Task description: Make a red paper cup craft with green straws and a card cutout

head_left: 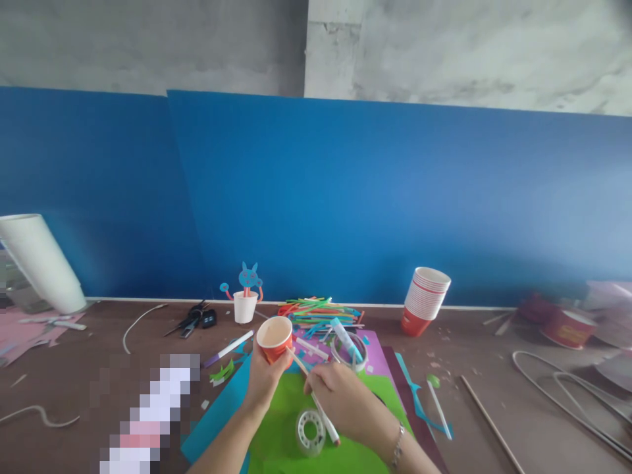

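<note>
Left hand (264, 378) is clasped around the cup (274, 339), held mouth up. Right hand (338, 395) is closed on a thin stick (298, 364), tip at the cup's side; contact cannot be told. Tape (310, 448) lies near the right hand; blue wall (370, 197) bounds the far edge.

The cup (274, 334) hides some fingers of the left hand (265, 378). The right hand (338, 395) hides whether the thin stick (297, 362) and white pen (326, 420) are one piece. Coarse squares (148, 415) mask the lower left. The red tub (569, 329) at right is blurred.
</note>
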